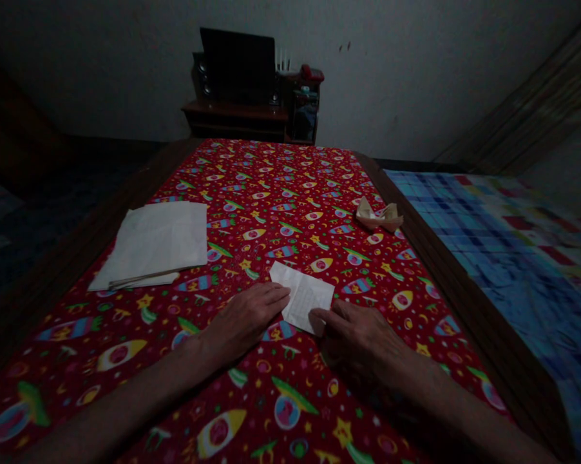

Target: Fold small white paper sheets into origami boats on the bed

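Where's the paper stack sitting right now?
In the head view, the paper stack lies on the left side of the red tablecloth, beyond the left hand.

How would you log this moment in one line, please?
left hand: touching folded paper; right hand: touching same paper; paper stack: on tablecloth, left; tan folded item: right

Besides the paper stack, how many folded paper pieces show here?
2: white folded paper, touched by the left hand and right hand, and a tan paper boat near the right edge of the red tablecloth. The paper stack may hide others.
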### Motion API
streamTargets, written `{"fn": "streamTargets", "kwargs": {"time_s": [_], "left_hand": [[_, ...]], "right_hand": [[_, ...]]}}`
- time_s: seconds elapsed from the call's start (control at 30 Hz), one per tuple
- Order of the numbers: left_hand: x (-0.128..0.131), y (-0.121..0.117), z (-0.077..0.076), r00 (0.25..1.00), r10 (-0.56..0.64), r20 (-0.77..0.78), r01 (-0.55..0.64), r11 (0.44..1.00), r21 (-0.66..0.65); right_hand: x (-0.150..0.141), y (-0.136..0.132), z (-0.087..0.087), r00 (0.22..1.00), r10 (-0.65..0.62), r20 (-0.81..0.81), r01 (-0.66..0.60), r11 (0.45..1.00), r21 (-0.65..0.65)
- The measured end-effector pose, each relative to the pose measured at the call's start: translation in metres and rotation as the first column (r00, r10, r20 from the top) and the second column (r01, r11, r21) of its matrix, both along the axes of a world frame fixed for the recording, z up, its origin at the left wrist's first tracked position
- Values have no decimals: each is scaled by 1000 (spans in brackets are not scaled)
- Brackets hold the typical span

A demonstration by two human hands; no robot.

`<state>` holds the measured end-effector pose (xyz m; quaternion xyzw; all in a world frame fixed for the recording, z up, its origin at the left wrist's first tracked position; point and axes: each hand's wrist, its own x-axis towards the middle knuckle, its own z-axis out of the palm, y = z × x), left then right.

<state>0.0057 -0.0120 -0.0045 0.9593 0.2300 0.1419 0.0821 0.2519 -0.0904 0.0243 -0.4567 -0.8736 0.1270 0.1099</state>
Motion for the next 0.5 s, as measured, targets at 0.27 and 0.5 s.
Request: {"fn": "streamTargets", "kwargs": {"time_s": [0.27,0.5], "left_hand": [[-8,-17,-8,999,40,31,-37,995,-97],[-8,-27,-11,998,56,19,-54,995,-86]], "right_hand": [[1,26,-22,965,258,40,-259,923,284],[1,52,-24,887,210,-412,-213,976,40]]}}
